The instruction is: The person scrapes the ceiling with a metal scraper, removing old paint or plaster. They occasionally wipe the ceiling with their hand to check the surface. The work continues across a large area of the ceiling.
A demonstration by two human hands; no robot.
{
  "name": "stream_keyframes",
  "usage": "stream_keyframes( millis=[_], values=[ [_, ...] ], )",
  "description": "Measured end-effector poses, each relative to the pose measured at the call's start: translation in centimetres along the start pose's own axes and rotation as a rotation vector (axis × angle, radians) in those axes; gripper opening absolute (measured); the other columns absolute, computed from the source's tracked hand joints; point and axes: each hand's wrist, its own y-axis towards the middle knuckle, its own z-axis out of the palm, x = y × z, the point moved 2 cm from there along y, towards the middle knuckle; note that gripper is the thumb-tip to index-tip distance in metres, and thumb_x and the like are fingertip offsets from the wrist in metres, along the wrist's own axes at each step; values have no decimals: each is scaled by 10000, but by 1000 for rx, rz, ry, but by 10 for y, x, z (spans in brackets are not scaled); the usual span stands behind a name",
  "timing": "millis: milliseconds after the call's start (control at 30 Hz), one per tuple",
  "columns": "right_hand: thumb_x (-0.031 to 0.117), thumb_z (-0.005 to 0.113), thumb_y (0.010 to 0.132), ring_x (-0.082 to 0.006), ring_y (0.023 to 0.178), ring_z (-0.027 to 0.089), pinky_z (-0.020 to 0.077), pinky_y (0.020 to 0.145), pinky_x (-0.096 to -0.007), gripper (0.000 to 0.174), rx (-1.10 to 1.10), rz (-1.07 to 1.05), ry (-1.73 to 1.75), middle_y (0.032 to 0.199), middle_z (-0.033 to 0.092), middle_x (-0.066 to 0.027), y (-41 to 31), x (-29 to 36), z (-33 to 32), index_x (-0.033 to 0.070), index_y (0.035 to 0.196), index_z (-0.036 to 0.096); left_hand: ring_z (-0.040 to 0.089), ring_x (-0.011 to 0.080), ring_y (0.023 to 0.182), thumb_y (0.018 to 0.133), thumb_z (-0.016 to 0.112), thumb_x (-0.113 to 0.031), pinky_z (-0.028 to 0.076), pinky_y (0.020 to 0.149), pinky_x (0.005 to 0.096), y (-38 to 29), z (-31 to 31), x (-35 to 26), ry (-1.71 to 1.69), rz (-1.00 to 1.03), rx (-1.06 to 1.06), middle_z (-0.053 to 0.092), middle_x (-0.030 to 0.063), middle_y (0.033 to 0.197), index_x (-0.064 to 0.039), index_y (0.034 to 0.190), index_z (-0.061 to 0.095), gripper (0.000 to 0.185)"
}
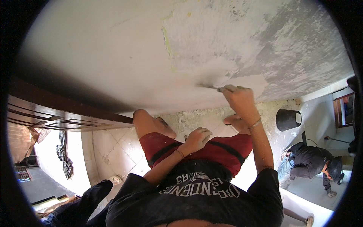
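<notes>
My right hand (239,99) is closed around the handle of a scraper or putty knife (209,86), whose thin blade lies at or near the wall (141,56). The blade is blurred, so contact cannot be told. Patchy grey and pale plaster covers the wall's upper right, with a yellow-green flaked edge left of it. My left hand (196,139) hangs before my red shorts, its fingers loosely curled; whatever lies inside the curl is hidden, and no object shows there.
A black bucket (283,120) stands on the tiled floor at right. Beyond it a co-worker in dark clothes (309,160) bends low. Another person's dark-clothed limb (93,195) shows at lower left. A dark wooden panelled door (65,113) borders the wall at left.
</notes>
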Motion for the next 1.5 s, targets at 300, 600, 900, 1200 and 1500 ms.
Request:
stream_keyframes(
  millis=[300,600,900,1200,1500],
  values=[
    [93,625,800,-223,704,666,527,617,-366,221,201,-58,-55,902,673,0,3,3,39,143,994,719,639,332,950,886,639,-84,526,825,428,-3,0,4,19,25,-26,689,141,1007,-34,1033,697,165],
    [126,650,761,-202,712,643,519,627,-344,213,130,-124,-245,847,623,3,7,10,-27,110,967,702,642,341,909,881,640,-69,527,799,429,-5,3,8,-23,11,10,691,144,991,-32,1023,702,159],
    [225,855,546,-217,847,653,529,696,-344,587,222,-30,-109,1053,618,-44,0,26,-70,77,1075,647,650,347,947,889,633,-94,528,821,430,-5,-1,5,-47,-43,-5,697,152,1010,-27,1016,710,163],
    [136,666,764,-211,723,642,526,624,-356,267,149,-93,-158,905,628,-12,-4,3,-14,107,1029,675,659,354,900,878,642,-89,528,816,434,0,3,6,-68,19,-1,700,164,978,-25,991,714,148],
    [123,631,826,-220,720,668,526,607,-352,190,166,-64,-151,909,671,-38,2,2,14,125,1001,704,661,365,900,882,640,-79,529,816,430,-5,-3,-2,-87,47,-3,701,178,982,-4,1004,714,161]
  ],
)
